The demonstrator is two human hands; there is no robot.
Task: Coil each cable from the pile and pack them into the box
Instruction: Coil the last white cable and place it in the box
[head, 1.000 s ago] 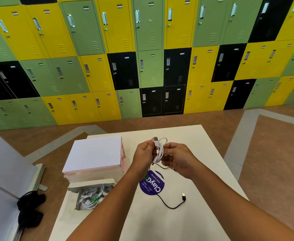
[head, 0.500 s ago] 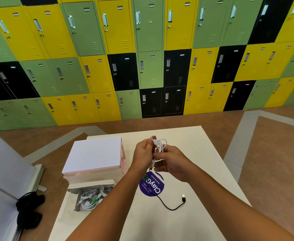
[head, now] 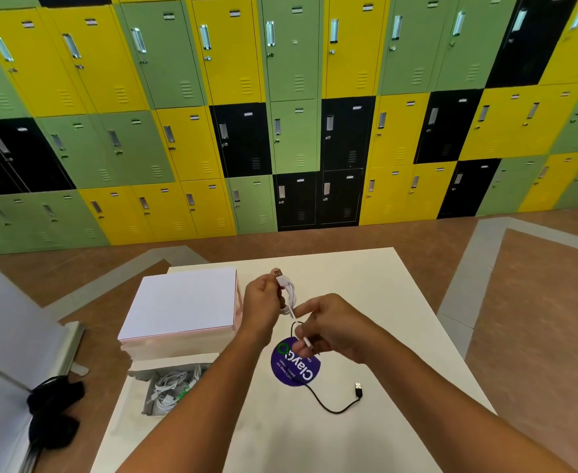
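My left hand grips a small coil of white cable above the table, with its USB plug sticking up past the fingers. My right hand pinches the loose tail end of that same cable, lower and to the right of the coil. A black cable lies on the white table, its plug at the right. The open box at the table's left front holds several coiled white cables.
A closed white and pink box stands behind the open one. A round purple sticker is on the table under my hands. A black object lies on the floor at left. Lockers fill the far wall.
My right hand has moved down and to the right, away from the coil, drawing the cable's tail end out. My left hand has kept its hold on the coil.
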